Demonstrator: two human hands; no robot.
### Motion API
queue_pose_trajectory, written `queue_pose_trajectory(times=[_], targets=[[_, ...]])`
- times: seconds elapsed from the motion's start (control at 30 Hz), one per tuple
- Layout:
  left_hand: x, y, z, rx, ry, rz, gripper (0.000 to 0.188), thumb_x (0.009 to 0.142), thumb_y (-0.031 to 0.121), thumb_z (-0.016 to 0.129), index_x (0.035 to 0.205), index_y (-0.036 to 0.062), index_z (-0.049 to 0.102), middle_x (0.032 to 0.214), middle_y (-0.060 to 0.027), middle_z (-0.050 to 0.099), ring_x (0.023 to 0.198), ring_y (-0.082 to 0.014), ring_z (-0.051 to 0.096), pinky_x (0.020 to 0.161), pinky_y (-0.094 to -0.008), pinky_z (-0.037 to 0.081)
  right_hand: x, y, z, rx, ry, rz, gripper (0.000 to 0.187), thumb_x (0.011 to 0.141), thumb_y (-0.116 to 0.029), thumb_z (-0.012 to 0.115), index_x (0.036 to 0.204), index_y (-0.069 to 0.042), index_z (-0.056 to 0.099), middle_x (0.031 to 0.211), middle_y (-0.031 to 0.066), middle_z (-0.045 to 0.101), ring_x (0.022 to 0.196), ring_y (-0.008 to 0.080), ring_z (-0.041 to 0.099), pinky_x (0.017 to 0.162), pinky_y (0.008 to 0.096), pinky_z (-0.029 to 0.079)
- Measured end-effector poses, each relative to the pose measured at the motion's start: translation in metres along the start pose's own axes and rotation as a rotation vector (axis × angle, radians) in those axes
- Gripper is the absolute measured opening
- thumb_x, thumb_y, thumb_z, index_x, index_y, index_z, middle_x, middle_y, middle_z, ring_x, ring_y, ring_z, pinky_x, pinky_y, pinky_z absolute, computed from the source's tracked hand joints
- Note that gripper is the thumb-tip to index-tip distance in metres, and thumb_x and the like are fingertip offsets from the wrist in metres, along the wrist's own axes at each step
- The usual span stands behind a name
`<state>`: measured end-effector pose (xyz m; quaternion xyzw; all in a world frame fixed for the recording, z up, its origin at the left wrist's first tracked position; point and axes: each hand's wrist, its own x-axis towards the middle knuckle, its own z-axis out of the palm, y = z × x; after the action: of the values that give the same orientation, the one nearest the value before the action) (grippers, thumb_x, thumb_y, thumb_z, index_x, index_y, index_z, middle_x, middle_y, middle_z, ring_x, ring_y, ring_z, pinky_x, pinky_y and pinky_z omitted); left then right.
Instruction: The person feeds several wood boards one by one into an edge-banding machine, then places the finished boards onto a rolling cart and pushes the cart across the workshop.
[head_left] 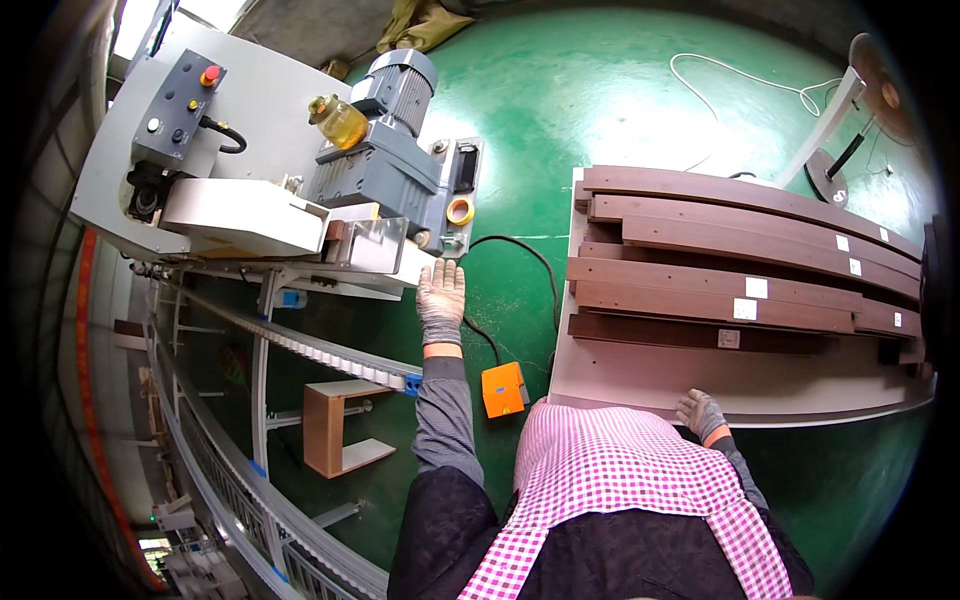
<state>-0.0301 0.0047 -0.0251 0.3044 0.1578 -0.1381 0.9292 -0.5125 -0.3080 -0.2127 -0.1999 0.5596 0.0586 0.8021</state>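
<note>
My left hand (441, 296), in a pale grey glove, reaches forward with its fingers stretched out and nothing in it. Its fingertips are beside the white end of the machine's bed, close to a clear plastic guard (382, 243); whether they touch is hard to tell. At the near edge of a pale panel (640, 378) is my right hand (702, 412), also gloved, fingers apart and holding nothing visible. Long dark brown boards (700, 275) lie stacked on that panel, several with small white labels.
An orange foot pedal (503, 389) with a black cable stands on the green floor. Grey motor (398, 88), yellow bottle (342, 124) and button box (180, 105) belong to the machine area. A roller conveyor (300, 345) curves along the left. A fan (880, 95) stands far right.
</note>
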Motion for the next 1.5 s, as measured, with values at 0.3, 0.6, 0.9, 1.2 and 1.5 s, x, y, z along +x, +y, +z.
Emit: queue_pose_trajectory(times=[0.3, 0.6, 0.9, 1.2, 1.5], targets=[[0.023, 0.010, 0.039, 0.002, 0.061, -0.007, 0.065, 0.085, 0.045, 0.041, 0.135, 0.0139, 0.014, 0.135, -0.0084, 0.031, 0.122, -0.0260, 0.032, 0.098, -0.0434, 0.029, -0.007, -0.015, -0.002, 0.002, 0.074, -0.084, 0.055, 0.089, -0.033, 0.033, 0.133, -0.004, 0.019, 0.135, 0.0192, 0.025, 0.121, 0.0343, 0.033, 0.097, 0.0437, 0.032], [0.058, 0.020, 0.048, -0.025, 0.047, -0.025, 0.071, 0.081, 0.051, 0.045, 0.134, 0.0131, 0.017, 0.140, -0.0041, 0.022, 0.127, -0.0237, 0.026, 0.101, -0.0426, 0.026, -0.029, 0.003, 0.005, 0.046, 0.009, -0.103, 0.058, 0.089, -0.033, 0.034, 0.133, -0.001, 0.017, 0.136, 0.0207, 0.024, 0.123, 0.0339, 0.029, 0.099, 0.0433, 0.028], [0.080, 0.012, 0.059, -0.023, 0.162, 0.026, 0.048, 0.076, 0.046, 0.058, 0.109, 0.0126, 0.048, 0.105, -0.0036, 0.053, 0.097, -0.0226, 0.050, 0.082, -0.0413, 0.043, -0.037, 0.010, 0.021, 0.085, -0.138, -0.111, 0.054, 0.088, -0.032, 0.039, 0.129, 0.000, 0.024, 0.131, 0.0225, 0.030, 0.118, 0.0351, 0.035, 0.096, 0.0444, 0.032], [0.066, -0.045, 0.081, 0.167, 0.240, -0.047, 0.034, 0.078, 0.031, 0.061, 0.101, 0.0085, 0.050, 0.089, -0.0059, 0.058, 0.082, -0.0203, 0.058, 0.066, -0.0339, 0.051, -0.096, -0.036, 0.139, 0.003, -0.367, -0.169, 0.035, 0.081, -0.024, 0.058, 0.108, -0.004, 0.047, 0.104, 0.0123, 0.054, 0.092, 0.0240, 0.055, 0.077, 0.0381, 0.047], [0.003, -0.123, 0.077, 0.196, 0.005, -0.229, 0.023, 0.074, 0.023, 0.067, 0.089, 0.0105, 0.055, 0.082, -0.0012, 0.058, 0.075, -0.0161, 0.057, 0.065, -0.0303, 0.050, -0.093, -0.086, 0.271, -0.090, -0.588, -0.280, 0.050, 0.081, -0.036, 0.057, 0.117, -0.005, 0.043, 0.110, 0.0115, 0.051, 0.099, 0.0229, 0.051, 0.084, 0.0339, 0.043]])
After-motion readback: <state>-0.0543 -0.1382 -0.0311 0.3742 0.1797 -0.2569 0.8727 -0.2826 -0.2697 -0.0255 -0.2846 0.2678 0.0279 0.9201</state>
